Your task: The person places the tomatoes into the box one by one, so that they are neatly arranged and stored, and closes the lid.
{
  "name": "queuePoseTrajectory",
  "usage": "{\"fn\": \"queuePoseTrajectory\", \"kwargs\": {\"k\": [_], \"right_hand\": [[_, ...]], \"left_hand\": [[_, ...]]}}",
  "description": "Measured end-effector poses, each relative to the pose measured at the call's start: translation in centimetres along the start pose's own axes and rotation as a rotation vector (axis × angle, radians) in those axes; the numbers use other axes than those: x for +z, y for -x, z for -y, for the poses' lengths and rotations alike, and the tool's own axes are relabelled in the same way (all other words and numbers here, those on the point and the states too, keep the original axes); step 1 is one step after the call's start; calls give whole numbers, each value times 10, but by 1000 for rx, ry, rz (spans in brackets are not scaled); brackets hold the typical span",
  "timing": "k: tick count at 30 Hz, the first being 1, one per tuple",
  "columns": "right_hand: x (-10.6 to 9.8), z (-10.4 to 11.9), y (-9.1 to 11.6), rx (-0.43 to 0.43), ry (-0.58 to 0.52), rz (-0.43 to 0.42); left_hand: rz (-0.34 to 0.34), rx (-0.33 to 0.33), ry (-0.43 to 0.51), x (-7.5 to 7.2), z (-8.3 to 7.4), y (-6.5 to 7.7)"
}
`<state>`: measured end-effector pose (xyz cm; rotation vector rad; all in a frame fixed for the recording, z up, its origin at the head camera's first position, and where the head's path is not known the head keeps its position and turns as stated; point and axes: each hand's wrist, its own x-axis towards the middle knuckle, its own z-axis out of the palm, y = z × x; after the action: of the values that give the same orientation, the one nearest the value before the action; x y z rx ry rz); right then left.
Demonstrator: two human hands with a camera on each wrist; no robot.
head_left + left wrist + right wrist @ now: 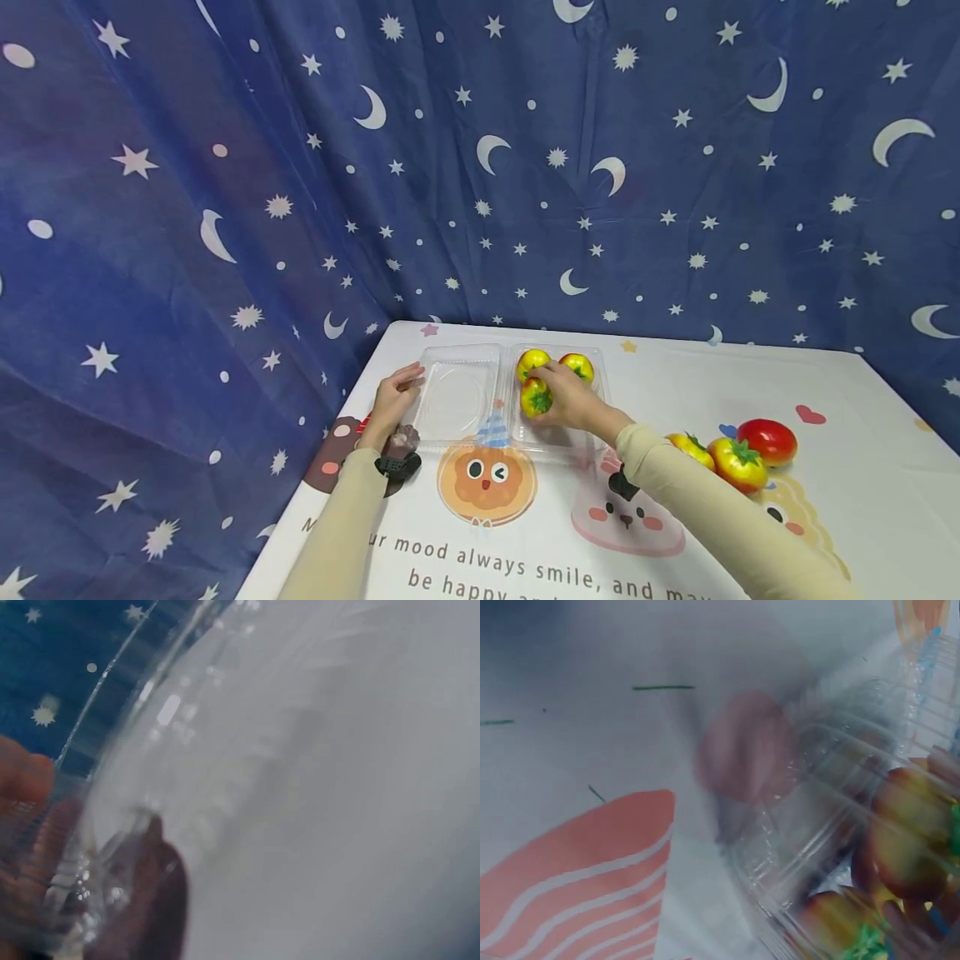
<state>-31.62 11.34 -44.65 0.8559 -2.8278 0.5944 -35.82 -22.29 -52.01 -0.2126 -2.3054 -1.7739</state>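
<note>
A clear plastic clamshell box (557, 351) lies unfolded on the table, its two shallow halves side by side. At the outer edge of the left half (459, 353), my left hand (393, 400) pinches the rim; the left wrist view shows the thumb (154, 900) and a finger (22, 772) around clear plastic. My right hand (570, 398) grips a yellow-and-red fruit (536, 400) with a green leafy top, inside the right half. Behind it sit two similar fruits, one yellow (532, 362) and one redder (577, 364), the latter partly behind the hand.
To the right, beside my right forearm, lie two more yellow-and-red fruits (738, 467) and a smooth red oval fruit (767, 442). A white tablecloth (517, 508) with cartoon prints covers the table. A blue star-and-moon curtain (600, 208) hangs behind and on the left.
</note>
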Motion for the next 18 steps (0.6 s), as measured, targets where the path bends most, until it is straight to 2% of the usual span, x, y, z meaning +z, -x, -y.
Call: {"fn": "queuePoseTrajectory", "kwargs": {"k": [5,13,15,18], "right_hand": [[4,0,2,15,11,3],[7,0,7,34,-23,-4],[5,0,8,35,-40,-5],[3,-2,8,29,-53,-7]], "left_hand": [[5,1,17,0,-5,2],[63,12,38,-5,-32,12],[55,15,27,-6,-29,11],[26,19,9,-5,-16,5]]}}
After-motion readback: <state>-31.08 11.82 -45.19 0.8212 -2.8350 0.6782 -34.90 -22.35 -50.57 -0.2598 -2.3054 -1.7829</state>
